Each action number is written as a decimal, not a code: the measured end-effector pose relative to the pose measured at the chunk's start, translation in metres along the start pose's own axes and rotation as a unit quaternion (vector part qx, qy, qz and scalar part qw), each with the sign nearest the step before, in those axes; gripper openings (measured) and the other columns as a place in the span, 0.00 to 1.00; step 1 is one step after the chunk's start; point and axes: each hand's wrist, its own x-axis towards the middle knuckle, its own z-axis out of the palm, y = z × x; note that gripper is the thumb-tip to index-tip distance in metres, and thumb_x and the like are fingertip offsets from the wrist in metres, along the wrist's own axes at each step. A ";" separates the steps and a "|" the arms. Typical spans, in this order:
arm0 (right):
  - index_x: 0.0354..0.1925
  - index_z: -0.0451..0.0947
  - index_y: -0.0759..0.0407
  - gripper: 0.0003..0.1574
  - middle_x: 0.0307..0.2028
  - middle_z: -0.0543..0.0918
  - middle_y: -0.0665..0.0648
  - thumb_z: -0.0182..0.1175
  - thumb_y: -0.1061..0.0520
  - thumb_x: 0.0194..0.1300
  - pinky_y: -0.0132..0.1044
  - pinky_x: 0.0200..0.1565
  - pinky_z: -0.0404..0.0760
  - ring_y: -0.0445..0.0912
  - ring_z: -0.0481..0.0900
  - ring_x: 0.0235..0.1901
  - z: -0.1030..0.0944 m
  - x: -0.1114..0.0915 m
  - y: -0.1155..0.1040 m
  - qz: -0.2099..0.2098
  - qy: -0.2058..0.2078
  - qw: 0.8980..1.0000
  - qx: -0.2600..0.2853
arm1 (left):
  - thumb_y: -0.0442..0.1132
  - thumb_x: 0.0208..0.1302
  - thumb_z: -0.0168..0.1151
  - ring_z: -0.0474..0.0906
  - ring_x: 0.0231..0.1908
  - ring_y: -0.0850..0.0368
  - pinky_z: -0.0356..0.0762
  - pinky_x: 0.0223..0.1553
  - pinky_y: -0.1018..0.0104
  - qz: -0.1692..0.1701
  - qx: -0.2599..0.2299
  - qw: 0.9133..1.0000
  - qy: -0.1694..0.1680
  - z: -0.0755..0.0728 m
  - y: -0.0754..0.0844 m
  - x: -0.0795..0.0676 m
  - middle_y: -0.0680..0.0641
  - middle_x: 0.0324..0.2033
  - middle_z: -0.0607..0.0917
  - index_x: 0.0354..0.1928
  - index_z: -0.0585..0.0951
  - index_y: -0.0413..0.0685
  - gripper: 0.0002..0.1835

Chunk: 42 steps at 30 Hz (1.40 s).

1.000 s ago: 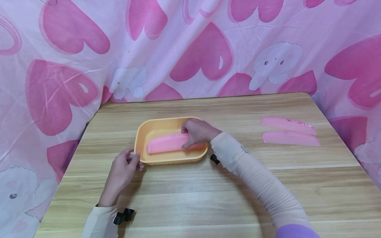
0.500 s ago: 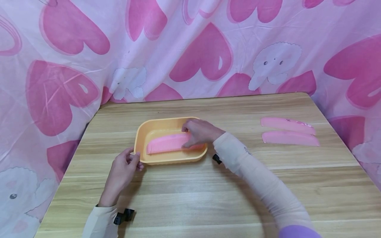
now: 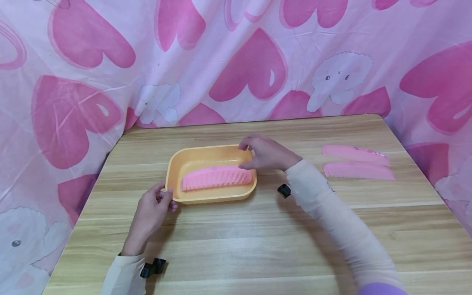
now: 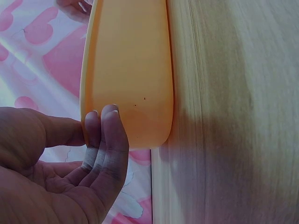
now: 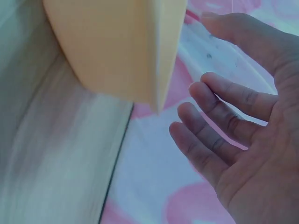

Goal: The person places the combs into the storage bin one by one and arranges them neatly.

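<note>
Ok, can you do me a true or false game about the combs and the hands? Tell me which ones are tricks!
1. A pink comb lies inside the yellow basin. True.

2. The right hand is lifting a comb into the air. False: its fingers are spread and hold nothing, near the basin's right end.

3. The left hand pinches the basin's rim. True.

4. Five combs lie on the table outside the basin. False: there are two combs out there.

5. Those two combs are to the right of the basin. True.

6. The cloth behind the table is covered in green stars. False: it has pink hearts and white animal pictures.
</note>
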 end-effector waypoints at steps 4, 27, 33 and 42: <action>0.54 0.81 0.66 0.31 0.50 0.83 0.59 0.75 0.50 0.57 0.48 0.55 0.79 0.54 0.79 0.52 -0.012 -0.013 0.009 0.009 0.017 1.000 -0.011 | 0.40 0.80 0.49 0.84 0.33 0.55 0.86 0.36 0.66 0.004 -0.005 1.000 -0.001 0.001 0.000 0.000 0.40 0.37 0.84 0.73 0.62 0.30 0.28; 0.58 0.77 0.72 0.33 0.53 0.79 0.69 0.72 0.51 0.63 0.59 0.55 0.77 0.62 0.75 0.55 -0.061 -0.129 0.103 0.174 0.022 0.984 -0.021 | 0.40 0.80 0.49 0.84 0.34 0.55 0.86 0.37 0.66 0.001 -0.008 1.000 -0.003 0.000 0.002 -0.001 0.38 0.39 0.84 0.73 0.61 0.31 0.28; 0.58 0.76 0.75 0.38 0.53 0.79 0.72 0.74 0.50 0.60 0.61 0.53 0.76 0.64 0.75 0.52 -0.069 -0.160 0.132 0.190 0.029 0.981 -0.025 | 0.41 0.80 0.49 0.84 0.34 0.55 0.86 0.36 0.67 -0.004 -0.011 1.000 -0.001 0.000 0.001 0.000 0.39 0.39 0.84 0.74 0.61 0.31 0.28; 0.53 0.78 0.78 0.39 0.50 0.80 0.74 0.79 0.52 0.53 0.60 0.50 0.77 0.65 0.77 0.49 -0.078 -0.196 0.166 0.209 0.024 0.975 -0.065 | 0.40 0.80 0.49 0.84 0.33 0.55 0.86 0.35 0.67 0.010 -0.011 1.000 0.002 0.001 0.000 -0.001 0.39 0.37 0.84 0.73 0.62 0.29 0.28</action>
